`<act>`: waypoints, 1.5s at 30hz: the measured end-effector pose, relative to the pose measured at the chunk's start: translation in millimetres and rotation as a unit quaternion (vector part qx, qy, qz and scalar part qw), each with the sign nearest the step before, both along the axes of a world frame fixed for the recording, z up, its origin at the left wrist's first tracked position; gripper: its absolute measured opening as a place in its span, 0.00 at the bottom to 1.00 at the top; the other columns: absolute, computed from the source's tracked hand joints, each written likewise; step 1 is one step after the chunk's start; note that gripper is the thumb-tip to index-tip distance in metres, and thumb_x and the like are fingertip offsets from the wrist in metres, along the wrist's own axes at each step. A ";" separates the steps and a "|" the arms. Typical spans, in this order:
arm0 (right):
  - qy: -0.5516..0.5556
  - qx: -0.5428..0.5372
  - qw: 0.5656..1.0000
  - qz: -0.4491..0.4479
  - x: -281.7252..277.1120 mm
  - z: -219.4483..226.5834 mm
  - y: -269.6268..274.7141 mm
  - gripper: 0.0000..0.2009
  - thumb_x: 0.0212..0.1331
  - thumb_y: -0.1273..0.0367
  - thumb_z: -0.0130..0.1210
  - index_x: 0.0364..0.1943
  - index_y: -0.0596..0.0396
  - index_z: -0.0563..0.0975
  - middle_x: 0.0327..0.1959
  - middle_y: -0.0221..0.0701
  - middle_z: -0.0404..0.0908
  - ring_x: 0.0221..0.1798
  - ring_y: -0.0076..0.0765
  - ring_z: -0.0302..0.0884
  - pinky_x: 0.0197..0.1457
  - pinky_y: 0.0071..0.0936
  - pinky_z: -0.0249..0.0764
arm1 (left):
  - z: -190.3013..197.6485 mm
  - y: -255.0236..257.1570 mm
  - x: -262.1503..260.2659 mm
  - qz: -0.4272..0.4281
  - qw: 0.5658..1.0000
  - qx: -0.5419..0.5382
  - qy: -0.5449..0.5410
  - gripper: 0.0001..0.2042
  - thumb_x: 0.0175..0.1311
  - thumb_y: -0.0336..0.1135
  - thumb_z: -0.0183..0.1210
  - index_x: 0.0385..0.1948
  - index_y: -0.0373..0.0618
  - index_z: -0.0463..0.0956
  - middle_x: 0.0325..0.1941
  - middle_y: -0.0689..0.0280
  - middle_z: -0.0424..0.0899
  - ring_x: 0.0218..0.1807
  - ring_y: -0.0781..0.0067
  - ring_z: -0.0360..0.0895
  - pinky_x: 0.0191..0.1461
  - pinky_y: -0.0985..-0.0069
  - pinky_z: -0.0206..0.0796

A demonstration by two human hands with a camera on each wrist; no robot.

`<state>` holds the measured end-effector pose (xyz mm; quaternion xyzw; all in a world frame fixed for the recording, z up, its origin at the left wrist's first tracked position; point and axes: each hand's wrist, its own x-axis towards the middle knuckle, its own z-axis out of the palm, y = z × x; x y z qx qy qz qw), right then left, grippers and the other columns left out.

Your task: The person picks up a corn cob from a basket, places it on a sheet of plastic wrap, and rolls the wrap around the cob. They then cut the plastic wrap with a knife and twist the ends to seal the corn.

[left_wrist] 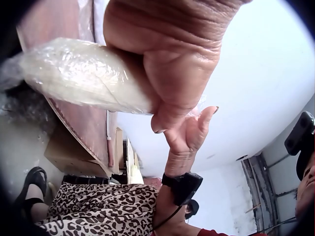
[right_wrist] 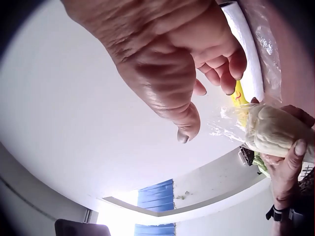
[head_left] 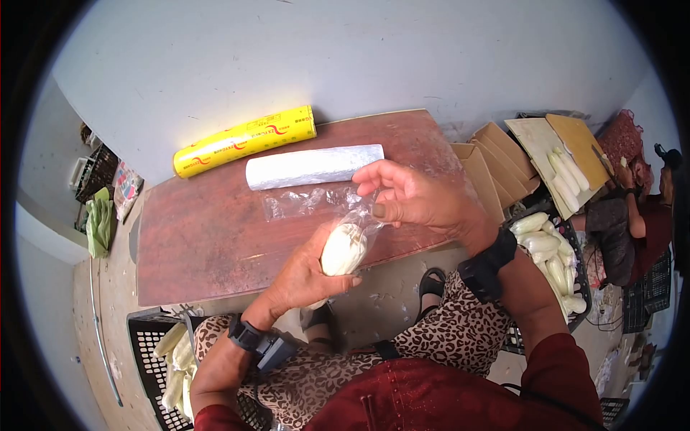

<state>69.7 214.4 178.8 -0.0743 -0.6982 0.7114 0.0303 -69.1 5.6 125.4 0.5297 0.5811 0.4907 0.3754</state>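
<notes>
My left hand [head_left: 313, 269] grips a long, pale vegetable [head_left: 343, 248] partly wrapped in clear plastic film, above the table's front edge. In the left wrist view the film lies tight and shiny along the vegetable's body [left_wrist: 83, 76]. Loose film [right_wrist: 227, 122] sticks out past its blunt, layered end in the right wrist view. Close to that loose film is my right hand [head_left: 424, 201], its fingers slightly bent and the thumb apart from them. Nothing shows between the right fingers. Behind both hands, a white roll of film [head_left: 314, 167] lies on the reddish table [head_left: 208, 237].
A yellow printed roll [head_left: 244, 141] lies along the table's back edge. Crumpled film [head_left: 302, 203] rests before the white roll. Crates of pale vegetables [head_left: 550, 251] stand at right and lower left [head_left: 151, 359]. Cardboard boxes [head_left: 496, 169] and another person [head_left: 636, 215] are at right.
</notes>
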 end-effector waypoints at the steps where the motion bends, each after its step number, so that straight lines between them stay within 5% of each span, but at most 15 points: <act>1: 0.000 0.015 1.000 0.014 -0.8 -1.9 -3.1 0.27 0.61 0.67 0.63 0.61 0.59 0.65 0.50 0.31 0.70 0.42 0.16 0.70 0.44 0.16 0.71 | 0.4 -0.3 0.5 -0.009 1.000 -0.008 -0.013 0.41 0.51 0.30 0.70 0.69 0.47 0.59 0.59 0.66 0.74 0.62 0.74 0.69 0.65 0.73 0.62; 5: -0.004 0.046 0.998 0.045 -2.1 -2.2 -5.1 0.23 0.59 0.75 0.60 0.59 0.60 0.67 0.44 0.28 0.73 0.42 0.15 0.71 0.47 0.16 0.72 | 3.7 -0.8 0.1 -0.042 0.996 -0.059 -0.049 0.46 0.49 0.26 0.73 0.72 0.47 0.54 0.62 0.70 0.69 0.63 0.77 0.64 0.68 0.74 0.58; 11: 0.042 0.091 0.994 -0.049 -3.9 -0.1 -9.5 0.14 0.59 0.76 0.57 0.49 0.62 0.73 0.34 0.25 0.77 0.38 0.15 0.74 0.44 0.17 0.72 | 2.1 -1.2 0.9 -0.057 0.991 -0.079 -0.094 0.47 0.49 0.25 0.73 0.72 0.47 0.53 0.62 0.72 0.70 0.63 0.79 0.64 0.68 0.75 0.58; 14: 0.043 0.076 0.991 -0.101 -5.4 -2.2 -7.0 0.11 0.61 0.76 0.56 0.47 0.62 0.73 0.34 0.26 0.79 0.37 0.15 0.75 0.40 0.18 0.73 | 8.6 -1.1 4.2 -0.046 0.988 -0.068 -0.132 0.39 0.50 0.26 0.70 0.68 0.47 0.60 0.56 0.71 0.72 0.59 0.80 0.67 0.64 0.77 0.60; 23: 0.107 -0.130 0.982 -0.084 2.4 -1.6 22.5 0.08 0.66 0.69 0.57 0.44 0.58 0.74 0.36 0.25 0.74 0.32 0.16 0.69 0.37 0.15 0.68 | 9.3 -4.0 -2.3 -0.061 0.981 -0.114 -0.145 0.47 0.48 0.23 0.72 0.72 0.47 0.54 0.59 0.73 0.72 0.58 0.80 0.67 0.64 0.77 0.60; 27: 0.087 0.032 0.996 -0.007 3.5 -3.5 14.8 0.11 0.64 0.64 0.61 0.41 0.57 0.77 0.46 0.30 0.74 0.47 0.25 0.72 0.48 0.23 0.72 | 7.6 -4.3 -2.4 -0.050 0.984 -0.093 -0.143 0.43 0.50 0.24 0.70 0.71 0.47 0.56 0.58 0.73 0.71 0.58 0.80 0.67 0.63 0.77 0.61; 32: 0.033 0.283 0.958 0.005 2.8 -2.1 -2.3 0.13 0.60 0.61 0.64 0.39 0.56 0.78 0.56 0.38 0.72 0.63 0.36 0.67 0.61 0.32 0.70 | 2.1 0.3 1.7 -0.009 0.990 -0.055 -0.129 0.39 0.52 0.25 0.68 0.68 0.47 0.59 0.56 0.71 0.72 0.58 0.79 0.67 0.60 0.76 0.64; 35: 0.036 0.289 0.957 -0.011 0.3 -16.0 -9.2 0.11 0.59 0.64 0.64 0.38 0.56 0.78 0.55 0.39 0.73 0.62 0.34 0.68 0.61 0.31 0.69 | -4.4 0.9 -0.6 0.002 0.995 -0.050 -0.085 0.39 0.52 0.26 0.68 0.68 0.47 0.59 0.56 0.71 0.72 0.57 0.78 0.69 0.59 0.75 0.66; 38: 0.032 0.224 0.974 0.000 -3.4 -17.9 -6.7 0.09 0.57 0.68 0.65 0.37 0.56 0.78 0.54 0.37 0.74 0.61 0.34 0.69 0.62 0.32 0.69 | -12.1 2.4 -3.0 0.002 0.999 -0.031 -0.008 0.39 0.52 0.27 0.69 0.68 0.47 0.58 0.57 0.68 0.73 0.57 0.77 0.70 0.58 0.74 0.67; 45: 0.036 -0.155 0.985 -0.061 1.9 -11.6 6.5 0.06 0.63 0.72 0.59 0.41 0.55 0.77 0.53 0.32 0.75 0.56 0.26 0.72 0.55 0.27 0.70 | -7.6 2.9 -3.5 0.035 0.999 -0.021 -0.025 0.41 0.52 0.28 0.70 0.70 0.45 0.57 0.58 0.67 0.73 0.60 0.76 0.68 0.63 0.74 0.62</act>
